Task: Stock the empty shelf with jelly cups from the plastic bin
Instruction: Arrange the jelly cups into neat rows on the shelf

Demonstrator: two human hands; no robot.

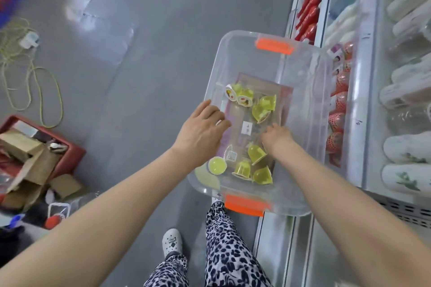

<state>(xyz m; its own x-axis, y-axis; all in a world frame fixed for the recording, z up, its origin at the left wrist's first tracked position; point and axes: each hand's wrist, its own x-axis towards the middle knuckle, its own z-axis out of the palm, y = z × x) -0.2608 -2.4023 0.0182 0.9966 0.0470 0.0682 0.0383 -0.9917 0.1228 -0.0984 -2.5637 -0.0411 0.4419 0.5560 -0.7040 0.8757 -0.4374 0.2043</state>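
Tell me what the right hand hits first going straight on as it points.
The right hand probably meets the tipped yellow jelly cup in the clear plastic bin; depth is unclear.

jelly cups [256, 154] in plastic bin [214, 70], shelves [360, 81] right of it, crate [72, 154] far left
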